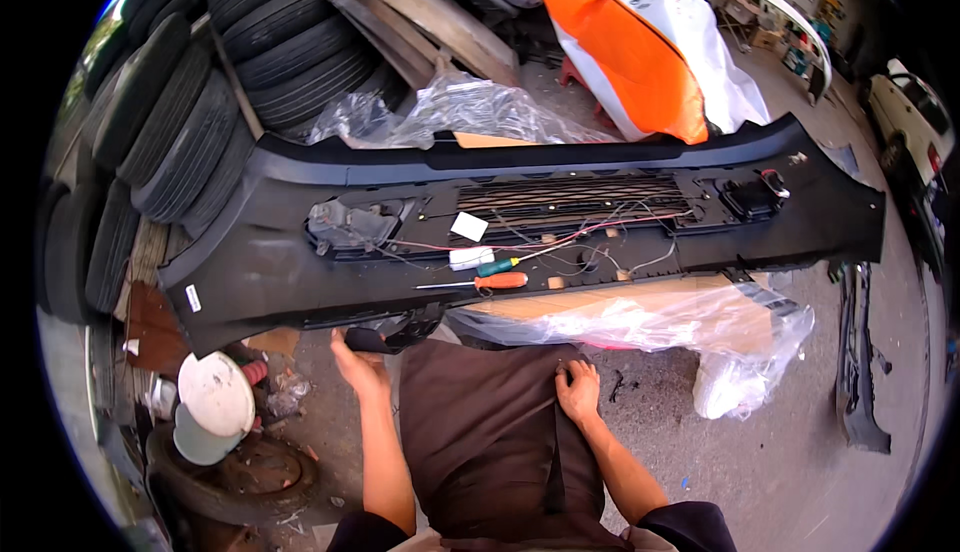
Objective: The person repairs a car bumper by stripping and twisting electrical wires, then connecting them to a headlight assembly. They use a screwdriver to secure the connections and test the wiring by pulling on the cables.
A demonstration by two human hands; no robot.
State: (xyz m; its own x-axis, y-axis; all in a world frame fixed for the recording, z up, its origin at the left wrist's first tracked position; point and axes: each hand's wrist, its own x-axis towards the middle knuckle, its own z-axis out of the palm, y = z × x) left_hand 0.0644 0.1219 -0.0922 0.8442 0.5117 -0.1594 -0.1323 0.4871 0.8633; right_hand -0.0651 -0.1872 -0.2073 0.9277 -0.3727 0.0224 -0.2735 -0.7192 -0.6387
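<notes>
A black car bumper cover [260, 252] lies inner side up across the view in front of me. At its near edge, left of the middle, my left hand [362, 367] is closed on a black plastic piece [366, 340]; whether that piece is joined to the bumper I cannot tell. My right hand [580, 392] rests on the brown cloth over my lap [480, 422], fingers curled in, and what they may hold is too small to name. On the bumper lie an orange-handled screwdriver [502, 281], a green-handled screwdriver [497, 267], a white card [469, 227] and thin wires [620, 222].
Stacked tyres [290, 42] stand at the far left. Clear plastic wrap [750, 337] and cardboard lie under the bumper. A white lid [215, 394] is at left, above a wheel [240, 482]. A long black trim strip [858, 362] lies on the right floor; an orange-and-white panel [630, 42] leans behind.
</notes>
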